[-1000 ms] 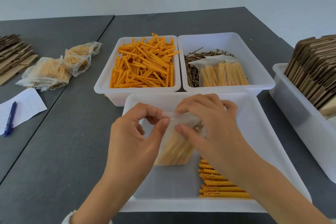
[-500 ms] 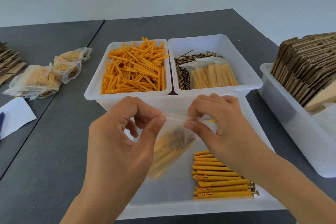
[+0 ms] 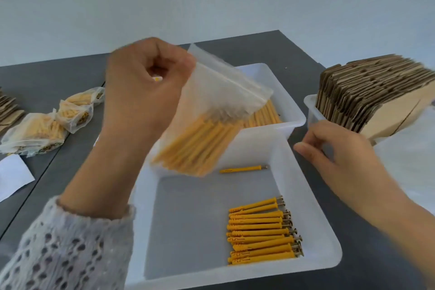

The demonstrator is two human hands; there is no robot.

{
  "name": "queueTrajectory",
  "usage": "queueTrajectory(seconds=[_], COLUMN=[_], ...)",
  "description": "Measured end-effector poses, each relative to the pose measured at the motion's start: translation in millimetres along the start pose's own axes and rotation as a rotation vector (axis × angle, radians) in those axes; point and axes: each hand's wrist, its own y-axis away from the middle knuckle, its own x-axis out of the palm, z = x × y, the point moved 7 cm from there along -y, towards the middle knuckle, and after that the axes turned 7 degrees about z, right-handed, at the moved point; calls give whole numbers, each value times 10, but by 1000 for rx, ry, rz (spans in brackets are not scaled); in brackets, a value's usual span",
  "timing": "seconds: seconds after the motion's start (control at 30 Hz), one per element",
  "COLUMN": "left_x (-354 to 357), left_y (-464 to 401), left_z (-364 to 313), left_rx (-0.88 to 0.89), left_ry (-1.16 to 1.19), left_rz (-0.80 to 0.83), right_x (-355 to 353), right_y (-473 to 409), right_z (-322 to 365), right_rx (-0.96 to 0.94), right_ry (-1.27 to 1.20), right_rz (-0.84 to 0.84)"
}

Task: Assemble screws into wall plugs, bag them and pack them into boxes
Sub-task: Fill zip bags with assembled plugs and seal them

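Note:
My left hand [image 3: 146, 92] pinches the top corner of a clear zip bag [image 3: 211, 120] filled with orange wall plugs and holds it tilted in the air above the near white tray [image 3: 329, 249]. My right hand [image 3: 339, 160] is off the bag, to the right of the tray, fingers loosely curled and holding nothing. In the tray lies a row of assembled orange plugs with screws [image 3: 261, 231], and one single assembled plug [image 3: 243, 169] lies apart near its far side.
A white bin [image 3: 292, 110] behind the tray holds another bag of plugs. Flat cardboard boxes [image 3: 376, 96] stand in a white bin at the right. Filled bags [image 3: 51, 125] and a paper sheet [image 3: 11, 176] lie on the grey table at left.
My right hand let go of the bag and moved right. My left hand lifted the bag up and to the left. The camera tilted up and right.

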Motion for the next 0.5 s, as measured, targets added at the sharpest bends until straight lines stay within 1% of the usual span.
queueTrajectory(seconds=[0.07,0.13,0.2,0.27,0.33,0.4,0.43,0.5], left_x=[97,334,635,994,1407,1813,1973,2323], left_y=[-338,-604,-805,-929,-928,-804,-720,-533], left_z=[-109,-172,-154,-36,170,396,514,707], left_rx=[82,147,190,221,228,228,226,193], left_ry=[-29,-115,-193,-268,-378,-490,-512,-446], left_rz=[-27,-34,-28,26,163,331,422,661], right_x=[-282,-513,-675,-799,-892,-940,-911,-851], right_y=[212,443,659,858,1029,1141,1165,1209], right_z=[-173,-332,-487,-612,-717,-775,-820,-952], right_rx=[38,83,128,165,205,242,269,359], right_ry=[-17,4,15,26,67,177,231,318], right_rz=[-109,-194,-237,-272,-303,-307,-284,-190])
